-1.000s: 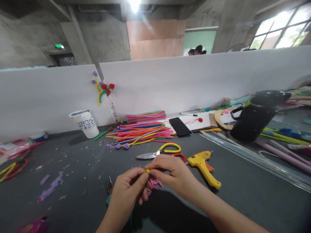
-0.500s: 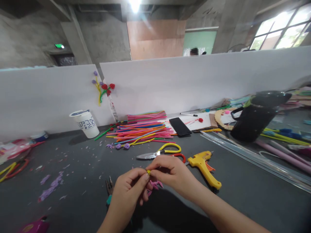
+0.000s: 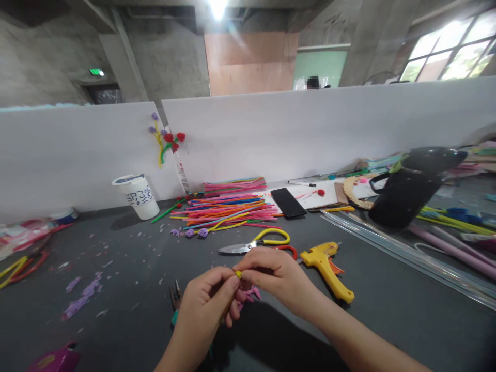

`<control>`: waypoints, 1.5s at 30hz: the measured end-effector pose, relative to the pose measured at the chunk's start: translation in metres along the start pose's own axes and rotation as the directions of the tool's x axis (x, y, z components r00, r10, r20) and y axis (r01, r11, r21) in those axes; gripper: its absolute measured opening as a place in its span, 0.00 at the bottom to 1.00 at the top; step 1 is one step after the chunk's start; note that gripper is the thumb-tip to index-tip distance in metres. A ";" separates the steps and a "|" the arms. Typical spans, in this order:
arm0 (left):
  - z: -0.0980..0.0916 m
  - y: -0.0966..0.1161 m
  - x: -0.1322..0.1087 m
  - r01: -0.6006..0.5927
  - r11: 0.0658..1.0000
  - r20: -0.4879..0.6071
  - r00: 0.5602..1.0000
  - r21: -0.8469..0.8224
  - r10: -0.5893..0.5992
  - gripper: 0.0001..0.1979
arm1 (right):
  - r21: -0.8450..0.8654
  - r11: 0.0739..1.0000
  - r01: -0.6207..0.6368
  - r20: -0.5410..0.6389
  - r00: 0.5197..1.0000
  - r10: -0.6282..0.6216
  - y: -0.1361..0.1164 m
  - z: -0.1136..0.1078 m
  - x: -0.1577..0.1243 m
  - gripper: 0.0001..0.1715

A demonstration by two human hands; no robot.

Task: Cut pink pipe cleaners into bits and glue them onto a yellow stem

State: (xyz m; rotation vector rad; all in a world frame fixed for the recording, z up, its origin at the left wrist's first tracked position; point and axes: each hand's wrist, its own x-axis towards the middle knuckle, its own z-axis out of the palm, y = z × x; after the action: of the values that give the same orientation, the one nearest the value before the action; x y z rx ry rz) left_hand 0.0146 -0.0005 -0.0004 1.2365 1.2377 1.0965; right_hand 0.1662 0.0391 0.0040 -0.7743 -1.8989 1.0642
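Note:
A small yellow piece shows between my two hands, mostly covered by fingertips, so its full shape is hidden. My left hand pinches it between thumb and forefinger, the other fingers curled below. From the right, the thumb and forefinger of my right hand close on the same piece. Pink fuzzy pieces lie on the table behind and beneath the fingers. Pliers with teal handles are partly hidden by my left wrist. Just beyond my right hand rest scissors with yellow and red handles.
A yellow glue gun lies right of my hands. Behind are pipe cleaners, purple flowers, a phone and a white cup. A black jug and clear sticks occupy the right; purple scraps lie left.
Both hands keep their pinch in nearly the same place. The yellow piece shows slightly more between the fingertips, and the whole view has shifted a little.

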 end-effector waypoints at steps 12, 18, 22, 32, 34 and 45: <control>0.001 0.002 0.001 0.002 1.000 -0.004 1.000 -0.020 -0.002 0.11 | -0.108 0.991 0.073 -0.029 0.997 -0.077 -0.005 0.002 -0.001 0.09; 0.002 0.002 0.000 -0.036 0.999 -0.024 0.999 0.036 0.037 0.11 | -0.112 0.993 0.038 -0.011 0.999 -0.040 -0.006 0.000 0.001 0.09; 0.002 0.003 -0.001 -0.079 0.990 -0.085 0.992 0.117 0.090 0.10 | -0.028 0.998 -0.048 -0.036 0.998 0.047 -0.006 0.002 0.000 0.09; -0.003 0.006 0.003 0.005 0.976 -0.052 0.999 -0.220 -0.017 0.05 | 0.345 0.915 -0.211 0.033 0.977 0.213 -0.002 0.008 0.000 0.05; -0.003 0.005 0.004 0.056 0.944 -0.010 0.998 -0.325 -0.062 0.07 | 0.383 0.901 -0.201 0.003 0.976 0.217 0.000 0.009 0.000 0.05; -0.004 0.000 0.007 -0.001 0.986 -0.073 0.997 -0.167 -0.011 0.05 | 0.609 0.742 -0.280 0.029 0.943 0.332 -0.002 0.017 0.000 0.08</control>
State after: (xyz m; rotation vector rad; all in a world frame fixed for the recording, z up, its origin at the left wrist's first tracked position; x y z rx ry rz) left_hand 0.0108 0.0071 -0.0004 1.0739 1.1769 1.2258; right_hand 0.1512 0.0313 0.0003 -0.7401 -1.2431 1.7101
